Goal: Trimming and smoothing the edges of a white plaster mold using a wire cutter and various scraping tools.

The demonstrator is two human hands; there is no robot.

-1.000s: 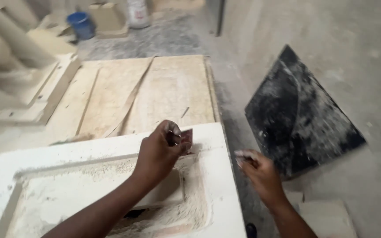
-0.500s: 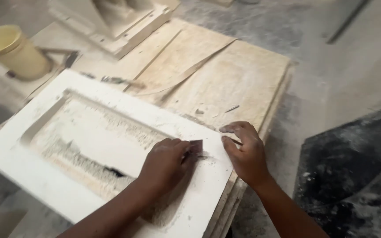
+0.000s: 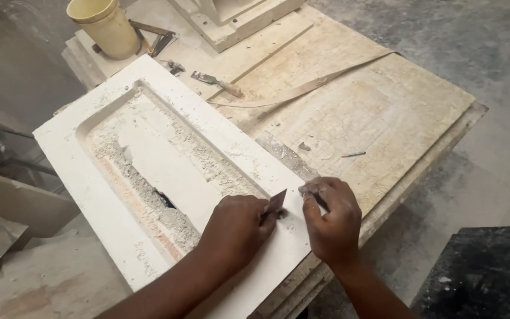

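Pinching a small dark scraper blade (image 3: 277,202) in my left hand (image 3: 235,229) against the white plaster mould (image 3: 119,236) near its right corner, my right hand (image 3: 332,221) braces alongside, seemingly clenched on something small.

The big mould (image 3: 149,171) is white, like chalk. Its sunken middle has a smooth white patch, with crumbly grey-white bits around it and a thin pinkish-orange stripe along the near-left side. A small dark hole shows in the crumbs. The little blade (image 3: 276,202) in the left hand (image 3: 234,230) is dark reddish-brown. The table board (image 3: 379,118) on the right is pale tan with faint criss-cross lines and dusty white smears. A thin tan strip (image 3: 308,88) lies across it. The bucket (image 3: 106,25) at the far left is pale yellow. The floor (image 3: 491,53) is grey with white dust. The slab (image 3: 485,272) at the near right is black with white speckles.
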